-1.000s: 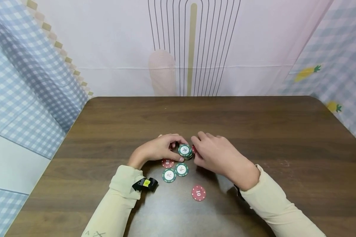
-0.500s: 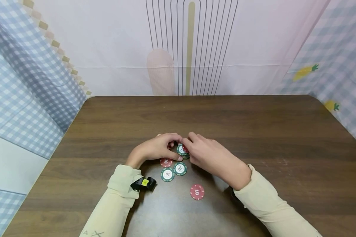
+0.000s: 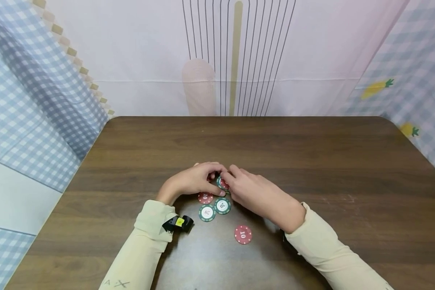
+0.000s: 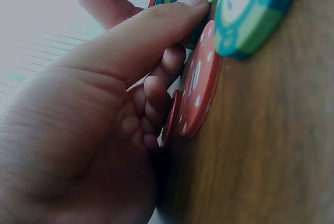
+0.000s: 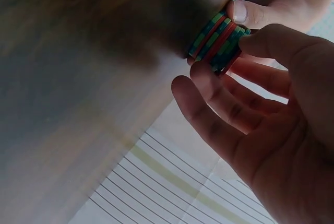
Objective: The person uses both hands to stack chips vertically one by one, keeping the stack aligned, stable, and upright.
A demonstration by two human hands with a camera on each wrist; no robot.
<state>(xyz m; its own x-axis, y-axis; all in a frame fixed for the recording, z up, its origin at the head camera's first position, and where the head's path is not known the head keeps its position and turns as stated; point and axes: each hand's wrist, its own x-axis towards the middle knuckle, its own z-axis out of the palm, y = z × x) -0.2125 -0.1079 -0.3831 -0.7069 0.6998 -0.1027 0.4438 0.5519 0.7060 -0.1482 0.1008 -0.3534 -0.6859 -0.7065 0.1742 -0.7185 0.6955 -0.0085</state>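
A short stack of green and red poker chips (image 5: 216, 41) stands on the table. My left hand (image 3: 192, 181) holds the stack's side between thumb and fingers. My right hand (image 3: 257, 193) pinches a red poker chip (image 3: 224, 184) at the top of the stack; the fingers partly hide it. Another red chip (image 4: 171, 119) lies by the curled fingers of my left hand in the left wrist view. Near the left thumb lie a red 10 chip (image 3: 205, 197) and two green 20 chips, one on the left (image 3: 207, 212) and one on the right (image 3: 222, 205).
A red 10 chip (image 3: 243, 234) lies alone nearer the front of the brown wooden table (image 3: 311, 149). A black strap device (image 3: 178, 222) sits on the left wrist. Patterned cloths (image 3: 145, 52) hang behind and beside the table.
My right hand has moved left with the red chip, from beside the stack to over its top. My left hand keeps its hold on the stack. The loose chips stay put.
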